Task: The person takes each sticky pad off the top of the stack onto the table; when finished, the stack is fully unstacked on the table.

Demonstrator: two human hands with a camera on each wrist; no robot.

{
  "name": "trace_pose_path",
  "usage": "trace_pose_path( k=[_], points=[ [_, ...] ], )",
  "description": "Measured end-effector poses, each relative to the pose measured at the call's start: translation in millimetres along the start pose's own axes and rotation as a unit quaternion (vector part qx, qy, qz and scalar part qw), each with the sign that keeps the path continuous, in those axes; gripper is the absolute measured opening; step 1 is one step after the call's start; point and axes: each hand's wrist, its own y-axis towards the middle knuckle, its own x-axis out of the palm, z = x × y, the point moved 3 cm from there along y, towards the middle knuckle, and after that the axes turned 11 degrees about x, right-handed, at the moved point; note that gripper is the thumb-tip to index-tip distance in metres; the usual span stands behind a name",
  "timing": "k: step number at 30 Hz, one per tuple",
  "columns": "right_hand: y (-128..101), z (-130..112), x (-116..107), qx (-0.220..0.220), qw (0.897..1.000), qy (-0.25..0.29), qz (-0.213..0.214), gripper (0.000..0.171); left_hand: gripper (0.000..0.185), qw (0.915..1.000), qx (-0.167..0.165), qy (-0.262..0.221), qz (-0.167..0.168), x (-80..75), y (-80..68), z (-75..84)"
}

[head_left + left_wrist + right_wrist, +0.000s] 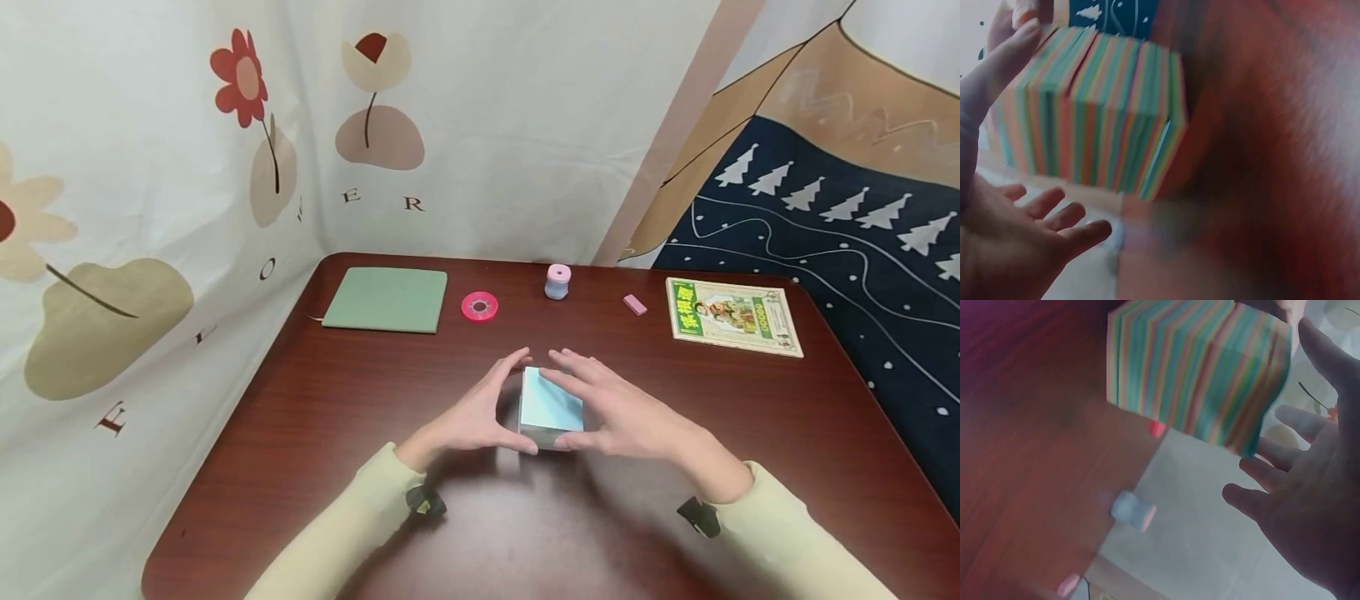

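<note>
On the left, the left hand [480,412] has its fingers extended and thumb apart, curving along one side of a block of striped paper [551,408] without gripping it. The block stands on the bench [337,392], centrally, between both hands, its pale blue face uppermost. On the right, the right hand [618,408] mirrors this: fingers spread, thumb at the near face, no grip. Whether either thumb touches the paper cannot be told.

The step in hand is judged to be framing or squaring the block. The left wrist view shows a thin wedge-shaped gap among the lowest layers, and the right wrist view shows slightly uneven upper edges. Recommended practice: bring both palms in together at matching height, press lightly on opposite sides, use the thumbs to even the near face, and avoid pushing from one side alone, which could shear the layers.

Count, left to right: hands, two, the left and the right; green notebook [386,298], one; pink tape roll [469,307], one, just beside the notebook; block, one, its number of sheets not countable; pink-and-blue spool [557,284], one, upright beyond the block; small pink eraser-like piece [634,305], one; illustrated booklet [735,318], one, near the far right corner.
</note>
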Motion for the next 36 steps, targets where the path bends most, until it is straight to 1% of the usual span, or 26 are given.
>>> trace_pose_path(
  k=[2,6,9,12,20,28,33,36],
  points=[
    [1.6,-0.4,3.9,-0.007,1.0,0.001,0.005,0.086,0.114,0.9997,-0.004,-0.022,0.006,4.3,2.7,-1.3],
    [4.6,-1.7,9.2,-0.02,1.0,-0.004,0.018,0.08,0.099,0.9981,-0.019,-0.056,0.018,9.3,5.2,-2.2],
    [6.9,-2.6,10.5,-0.016,1.0,-0.005,0.023,0.075,0.089,0.9973,-0.025,-0.063,0.03,10.8,5.5,-2.3],
    [9.0,-3.7,10.1,-0.008,1.0,-0.002,0.027,0.073,0.083,0.9972,-0.028,-0.059,0.034,11.7,5.5,-2.9],
    [10.5,-2.9,7.1,0.02,1.0,0.006,0.013,0.071,0.079,0.9973,-0.026,-0.061,0.032,11.7,5.7,-3.6],
    [8.0,4.5,-3.7,0.033,0.999,0.012,0.006,0.068,0.081,0.997,-0.039,-0.059,0.031,12.0,4.9,-7.1],
    [4.7,15.0,-17.9,0.046,0.998,0.053,-0.006,0.067,0.081,0.9968,-0.052,-0.055,0.029,13.1,5.4,-6.9],
    [4.0,25.4,-29.1,0.056,0.995,0.082,-0.001,0.066,0.081,0.9966,-0.056,-0.05,0.032,13.3,5.5,-6.0]
  ],
)
